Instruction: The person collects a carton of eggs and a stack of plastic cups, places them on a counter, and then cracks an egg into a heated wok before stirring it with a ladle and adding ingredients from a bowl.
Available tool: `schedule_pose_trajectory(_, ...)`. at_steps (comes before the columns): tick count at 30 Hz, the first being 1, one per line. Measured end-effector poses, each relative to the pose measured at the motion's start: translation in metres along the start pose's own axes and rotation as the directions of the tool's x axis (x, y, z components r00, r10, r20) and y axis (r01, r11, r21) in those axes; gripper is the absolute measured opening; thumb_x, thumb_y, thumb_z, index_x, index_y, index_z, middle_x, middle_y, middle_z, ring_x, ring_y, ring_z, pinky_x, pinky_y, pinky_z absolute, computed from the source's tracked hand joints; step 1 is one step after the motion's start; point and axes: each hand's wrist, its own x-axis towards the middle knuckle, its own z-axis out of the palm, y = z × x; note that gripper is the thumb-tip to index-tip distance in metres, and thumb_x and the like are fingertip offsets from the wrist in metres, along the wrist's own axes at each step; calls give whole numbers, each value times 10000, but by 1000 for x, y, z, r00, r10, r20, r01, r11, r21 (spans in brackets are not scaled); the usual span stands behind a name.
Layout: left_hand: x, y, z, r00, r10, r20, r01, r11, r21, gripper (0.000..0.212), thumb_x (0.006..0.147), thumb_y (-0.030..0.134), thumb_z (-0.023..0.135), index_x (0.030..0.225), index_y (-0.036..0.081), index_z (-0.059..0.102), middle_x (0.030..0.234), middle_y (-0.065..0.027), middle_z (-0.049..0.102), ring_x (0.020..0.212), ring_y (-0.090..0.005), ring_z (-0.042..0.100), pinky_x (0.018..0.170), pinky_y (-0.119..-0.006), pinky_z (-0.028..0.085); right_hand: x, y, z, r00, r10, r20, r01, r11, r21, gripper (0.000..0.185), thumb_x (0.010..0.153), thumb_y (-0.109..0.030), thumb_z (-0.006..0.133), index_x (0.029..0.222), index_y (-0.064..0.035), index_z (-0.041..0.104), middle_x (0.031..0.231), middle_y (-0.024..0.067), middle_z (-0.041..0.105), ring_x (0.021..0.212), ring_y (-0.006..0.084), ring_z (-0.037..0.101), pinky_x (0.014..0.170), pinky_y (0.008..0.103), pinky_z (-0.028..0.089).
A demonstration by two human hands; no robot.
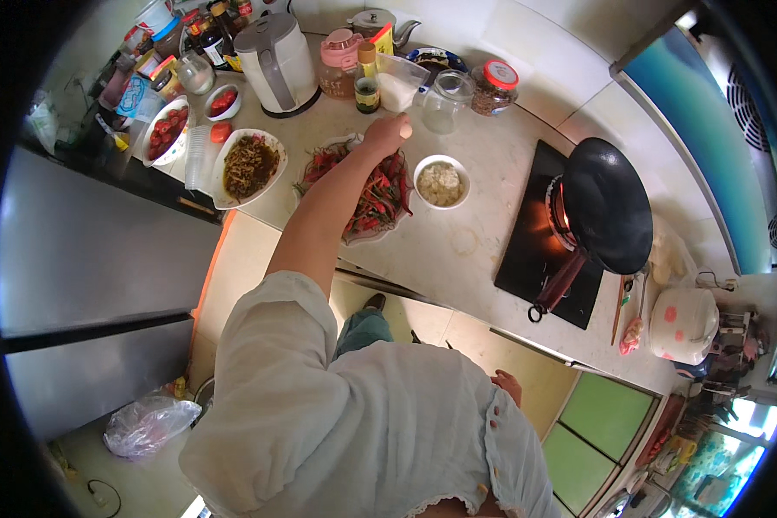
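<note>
My left hand [388,135] reaches over the far rim of a plate of red chillies [379,201], its fingers curled. A small pale spot shows at its fingertips; whether that is a held thing or a fingertip is unclear. Just beyond stand a small glass bottle with a yellow cap [367,81], a bag of white powder [398,84] and an open glass jar [447,103]. Right of the plate is a white bowl of pale chopped food [441,182]. My right hand [507,386] hangs low beside my shirt, partly hidden, below the counter edge.
A black wok [608,204] sits tilted over a lit gas burner on the right, its handle [560,285] towards me. A rice cooker [683,325] stands beyond. Left are a dish of brown food [249,168], a bowl of tomatoes [167,133], an electric kettle [275,65] and a refrigerator [103,246].
</note>
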Motion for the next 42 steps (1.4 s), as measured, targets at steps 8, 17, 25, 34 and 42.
schedule_pose_trajectory(8, 18, -42, 14, 990, 114, 86, -103, 987, -122, 312, 702, 147, 582, 1003, 121, 503, 925, -136, 552, 873, -311, 534, 723, -416, 425, 54, 83, -29, 996, -72, 44, 78, 985, -156, 284, 809, -134, 503, 1035, 37, 497, 849, 163, 598, 704, 216, 594, 609, 294, 488)
schedule_pose_trajectory(17, -1, -37, -26, 987, 135, -84, -144, 982, -121, 376, 709, 141, 600, 1072, 121, 503, 1034, -123, 520, 972, -268, 505, 797, -363, 423, 74, 75, -28, 994, -107, 11, 106, 948, -301, 265, 794, -98, 493, 1015, 47, 506, 834, 166, 597, 708, 223, 599, 611, 298, 492)
schedule_pose_trajectory(25, 15, 37, -150, 892, 204, -402, -341, 890, -304, 165, 836, 146, 497, 960, 76, 580, 853, -94, 623, 740, -208, 610, 639, -292, 470, 47, 69, -5, 988, 9, -156, -49, 966, -255, 254, 782, -74, 489, 996, 61, 498, 813, 188, 589, 686, 249, 605, 595, 323, 506)
schedule_pose_trajectory(34, 228, 0, -84, 976, 161, 149, -197, 942, 272, 209, 730, 69, 473, 866, 40, 628, 919, -140, 601, 862, -321, 576, 735, -395, 461, 20, 94, -6, 966, 92, -243, -122, 986, -113, 271, 771, -86, 477, 992, 70, 488, 803, 199, 580, 645, 259, 605, 546, 347, 508)
schedule_pose_trajectory(42, 255, -19, -35, 892, -251, 375, 158, 952, 262, 268, 749, 113, 477, 969, 26, 603, 1041, -188, 547, 955, -322, 549, 791, -393, 445, 8, 174, -14, 944, 44, -326, -105, 980, -170, 271, 766, -100, 497, 966, 83, 508, 789, 189, 593, 665, 244, 609, 558, 331, 507)
